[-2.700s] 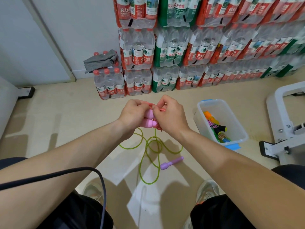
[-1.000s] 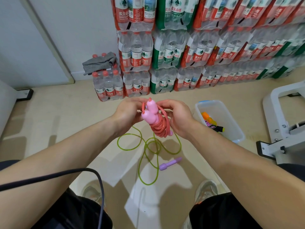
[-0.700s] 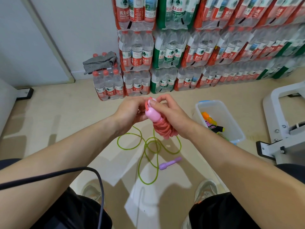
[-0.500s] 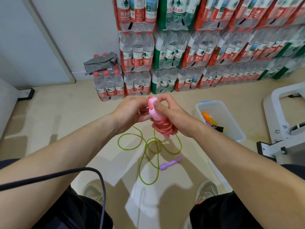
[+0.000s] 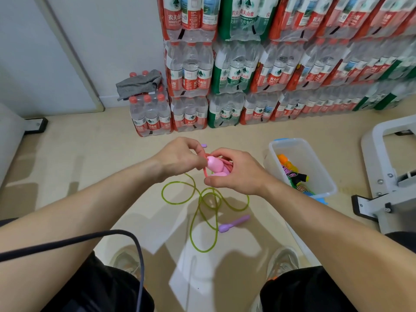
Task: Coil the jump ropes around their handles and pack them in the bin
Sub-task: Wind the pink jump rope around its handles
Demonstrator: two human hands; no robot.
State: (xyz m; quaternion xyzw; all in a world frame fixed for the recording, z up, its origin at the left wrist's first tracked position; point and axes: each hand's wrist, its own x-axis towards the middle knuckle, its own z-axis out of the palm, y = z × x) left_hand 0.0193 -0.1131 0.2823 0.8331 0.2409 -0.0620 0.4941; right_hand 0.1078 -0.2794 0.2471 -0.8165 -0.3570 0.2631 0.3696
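- Head view: the pink jump rope (image 5: 221, 170) is held above the floor (image 5: 90, 165) between the two hands, left of the bin (image 5: 289, 140) and over the loose green rope (image 5: 202, 206).
- The left hand (image 5: 180, 157) is closed in a pinching grip on the pink cord (image 5: 204, 173), just beside the rounded ends of the pink handles (image 5: 212, 164).
- The right hand (image 5: 238, 174) is curled round the wound bundle, with the thumb underneath.
- The step in hand is judged to be the securing of the last turn of cord. Tension is best held by the left pinch while the bundle is clamped by the right, so that no loop is let slip off the rounded ends.
- The loose end is best tucked under a tight turn before the bundle is carried to the bin.
- The pink handles are laid side by side. Their long axis runs roughly left to right, with the rounded ends toward the left hand and the other ends hidden in the right palm.
- The purple handle (image 5: 234, 222) of the green rope is seen flat on the floor, its long axis slanted and its slim end toward the bin.
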